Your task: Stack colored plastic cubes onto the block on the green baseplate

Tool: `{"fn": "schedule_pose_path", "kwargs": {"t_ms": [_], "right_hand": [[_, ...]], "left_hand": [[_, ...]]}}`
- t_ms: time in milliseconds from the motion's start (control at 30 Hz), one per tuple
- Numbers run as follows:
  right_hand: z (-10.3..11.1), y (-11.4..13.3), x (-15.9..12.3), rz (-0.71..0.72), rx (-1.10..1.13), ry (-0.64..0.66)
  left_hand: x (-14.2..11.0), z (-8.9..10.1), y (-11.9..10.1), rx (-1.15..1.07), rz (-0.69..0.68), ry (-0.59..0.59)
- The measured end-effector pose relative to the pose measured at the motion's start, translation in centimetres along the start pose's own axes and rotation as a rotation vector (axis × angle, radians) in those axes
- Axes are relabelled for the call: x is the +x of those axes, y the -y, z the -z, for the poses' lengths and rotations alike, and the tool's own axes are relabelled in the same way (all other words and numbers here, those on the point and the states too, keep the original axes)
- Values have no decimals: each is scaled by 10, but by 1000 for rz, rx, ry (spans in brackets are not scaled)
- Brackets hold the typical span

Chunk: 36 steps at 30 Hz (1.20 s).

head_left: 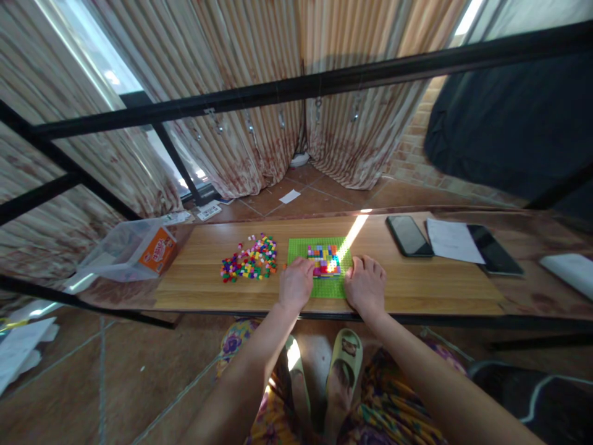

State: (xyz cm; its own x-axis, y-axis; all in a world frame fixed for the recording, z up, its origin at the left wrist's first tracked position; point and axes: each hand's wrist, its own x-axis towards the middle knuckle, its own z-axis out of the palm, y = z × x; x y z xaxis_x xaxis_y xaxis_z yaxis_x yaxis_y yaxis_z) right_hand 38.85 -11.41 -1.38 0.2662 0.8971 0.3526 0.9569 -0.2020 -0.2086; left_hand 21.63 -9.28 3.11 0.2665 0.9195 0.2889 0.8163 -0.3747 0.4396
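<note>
A green studded baseplate (328, 290) lies on the bench, bearing a low block of colourful toy bricks (324, 253). My left hand (296, 283) is closed at the left side of these bricks, fingers pressed together; whatever is between its fingertips is hidden. On the opposite side, my right hand (367, 283) curls against the plate's right edge, its thumb side over the green surface. A loose pile of small toy bricks (252, 259) in many colours is spread to the left of the plate. A bright strip of sunlight crosses the built bricks.
The wooden bench top (194, 272) also carries a black phone (409, 236) at the right. Beyond it are a sheet of paper (451, 240) and a dark tablet (495, 250). A clear plastic box (125, 250) stands left; a black metal bar (278, 91) spans the far side.
</note>
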Motion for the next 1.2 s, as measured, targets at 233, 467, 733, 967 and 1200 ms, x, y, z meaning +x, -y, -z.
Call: {"fn": "schedule_pose_path", "kwargs": {"t_ms": [233, 467, 733, 967, 1200], "right_hand": [[0, 0, -1, 4, 6, -13], [1, 0, -1, 12, -1, -9], [2, 0, -2, 17, -29, -16], [1, -1, -3, 34, -34, -35], [-3, -3, -2, 38, -40, -34]], "left_hand": [[-18, -5, 1, 120, -87, 2], [-22, -10, 2, 243, -112, 27], [-20, -10, -4, 287, -165, 36], [-20, -14, -7, 260, -178, 23], [-22, -11, -4, 183, -108, 28]]}}
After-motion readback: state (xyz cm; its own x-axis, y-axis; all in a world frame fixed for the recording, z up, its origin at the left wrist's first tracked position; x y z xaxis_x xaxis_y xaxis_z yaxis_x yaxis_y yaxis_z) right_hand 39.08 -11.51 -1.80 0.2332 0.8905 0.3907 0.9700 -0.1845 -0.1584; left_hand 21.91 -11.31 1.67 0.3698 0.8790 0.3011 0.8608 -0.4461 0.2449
